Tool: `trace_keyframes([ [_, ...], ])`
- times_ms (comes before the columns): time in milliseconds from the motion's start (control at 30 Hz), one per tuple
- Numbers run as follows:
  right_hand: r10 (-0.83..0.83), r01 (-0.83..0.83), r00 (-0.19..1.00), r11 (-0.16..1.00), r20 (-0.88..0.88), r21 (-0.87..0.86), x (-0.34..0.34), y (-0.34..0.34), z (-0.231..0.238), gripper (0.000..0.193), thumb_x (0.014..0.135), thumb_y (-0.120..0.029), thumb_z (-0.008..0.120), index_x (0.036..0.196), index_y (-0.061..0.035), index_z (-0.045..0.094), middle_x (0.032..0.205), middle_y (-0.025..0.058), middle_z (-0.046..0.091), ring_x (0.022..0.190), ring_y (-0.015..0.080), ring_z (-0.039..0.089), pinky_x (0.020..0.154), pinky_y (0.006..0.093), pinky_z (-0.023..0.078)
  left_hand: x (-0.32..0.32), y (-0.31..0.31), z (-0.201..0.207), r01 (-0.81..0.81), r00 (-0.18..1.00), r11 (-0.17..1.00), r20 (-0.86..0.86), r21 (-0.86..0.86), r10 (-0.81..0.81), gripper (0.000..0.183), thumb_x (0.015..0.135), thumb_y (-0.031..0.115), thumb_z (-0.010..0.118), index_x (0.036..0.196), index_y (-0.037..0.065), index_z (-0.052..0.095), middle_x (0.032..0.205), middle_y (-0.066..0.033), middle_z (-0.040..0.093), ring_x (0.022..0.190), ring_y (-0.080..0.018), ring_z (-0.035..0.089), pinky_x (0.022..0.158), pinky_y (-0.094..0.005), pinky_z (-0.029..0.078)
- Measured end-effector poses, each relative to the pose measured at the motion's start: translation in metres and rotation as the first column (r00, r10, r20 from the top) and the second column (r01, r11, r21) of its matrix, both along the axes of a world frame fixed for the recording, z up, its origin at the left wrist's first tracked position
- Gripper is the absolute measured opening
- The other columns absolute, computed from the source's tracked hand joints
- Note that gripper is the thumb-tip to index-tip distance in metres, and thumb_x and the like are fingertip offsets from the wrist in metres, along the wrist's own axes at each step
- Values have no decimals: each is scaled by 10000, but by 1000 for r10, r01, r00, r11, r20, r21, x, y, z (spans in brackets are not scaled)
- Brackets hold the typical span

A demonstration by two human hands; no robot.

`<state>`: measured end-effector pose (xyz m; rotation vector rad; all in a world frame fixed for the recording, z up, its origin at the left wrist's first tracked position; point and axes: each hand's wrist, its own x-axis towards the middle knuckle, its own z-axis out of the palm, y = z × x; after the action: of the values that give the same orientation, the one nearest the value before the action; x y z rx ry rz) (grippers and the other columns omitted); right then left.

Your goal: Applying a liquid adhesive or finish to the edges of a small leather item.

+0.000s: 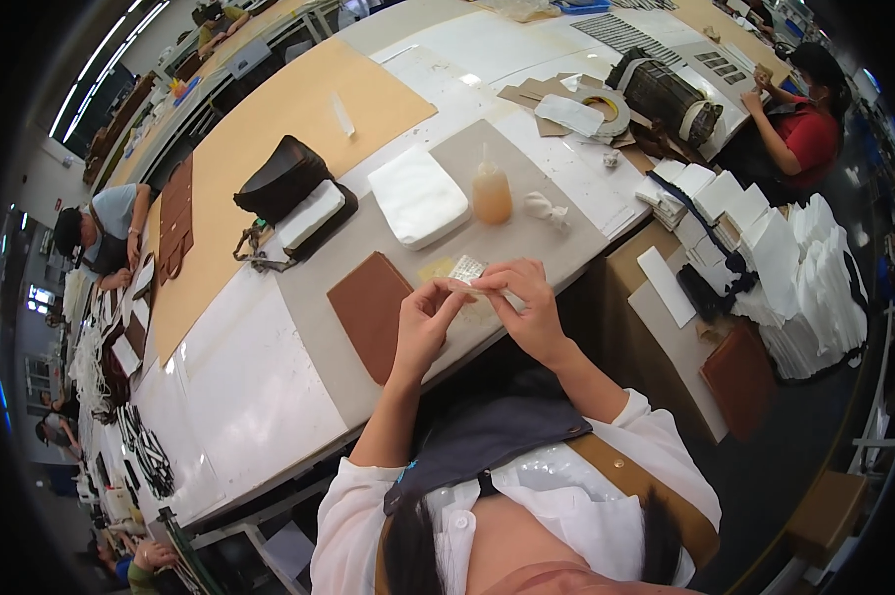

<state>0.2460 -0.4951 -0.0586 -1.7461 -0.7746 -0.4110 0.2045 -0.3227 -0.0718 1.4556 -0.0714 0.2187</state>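
My left hand (427,322) and my right hand (529,307) meet over the table's near edge, thumbs and fingertips pinched together. Between them is a small white printed sheet (466,269); fingers cover its lower part. Left of my hands lies a flat brown leather panel (370,312). A yellowish translucent piece (435,269) rests just beyond my left fingers. Farther off are a white padded block (418,197), a squeeze bottle of amber liquid (491,194) upright, and a crumpled white wad (545,211). A dark leather bag (291,188) with a white insert stands to the left.
A grey mat (314,325) covers the table before me, with a tan sheet (299,117) beyond. Stacked white padded pieces (799,288) stand at right. A dark wrapped bundle (663,94) and tape roll (611,114) lie far right. Other people work at left and right.
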Motion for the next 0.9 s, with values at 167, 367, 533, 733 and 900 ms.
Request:
trace_keyframes([
  [167, 42, -6, 987, 973, 153, -229, 1, 3, 3, 438, 768, 78, 638, 1130, -153, 723, 1056, 30, 626, 920, 188, 585, 968, 387, 340, -3, 19, 8, -3, 955, 945, -281, -328, -95, 290, 1030, 157, 508, 1163, -54, 657, 1067, -94, 701, 1006, -124, 653, 914, -292, 508],
  [367, 36, 31, 982, 938, 185, -345, 0, 6, -4, 491, 771, 55, 636, 1208, -159, 702, 1156, 53, 591, 987, 210, 573, 983, 399, 341, -9, 20, 13, -44, 942, 945, -329, -324, -69, 288, 1015, 129, 573, 1244, -41, 609, 1146, -89, 681, 1045, -149, 659, 930, -281, 513],
  [533, -67, 65, 997, 996, -33, -67, -9, 17, 3, 326, 836, 1, 672, 1145, -100, 702, 1109, 69, 622, 971, 234, 576, 941, 373, 377, -12, 19, 0, -63, 974, 998, -219, 5, 62, 170, 968, 60, 654, 1111, -32, 657, 1010, -44, 707, 859, -54, 631, 714, -196, 485],
  [733, 21, -31, 985, 998, -169, -58, -8, 16, -8, 59, 858, -67, 728, 904, -70, 691, 802, 35, 648, 814, 222, 606, 909, 363, 388, -19, 3, 13, -135, 990, 986, -26, 93, 138, 130, 959, 42, 665, 1083, 18, 697, 844, 5, 709, 540, 35, 433, 455, -165, 306],
  [900, 16, -22, 998, 993, -54, -114, -5, 21, -6, 43, 874, -59, 706, 914, -72, 697, 831, 35, 672, 802, 205, 614, 938, 380, 378, -15, 7, 3, -220, 973, 966, 98, 137, 208, 161, 957, 48, 664, 1111, 3, 672, 779, 33, 669, 552, 26, 435, 476, -172, 320],
])
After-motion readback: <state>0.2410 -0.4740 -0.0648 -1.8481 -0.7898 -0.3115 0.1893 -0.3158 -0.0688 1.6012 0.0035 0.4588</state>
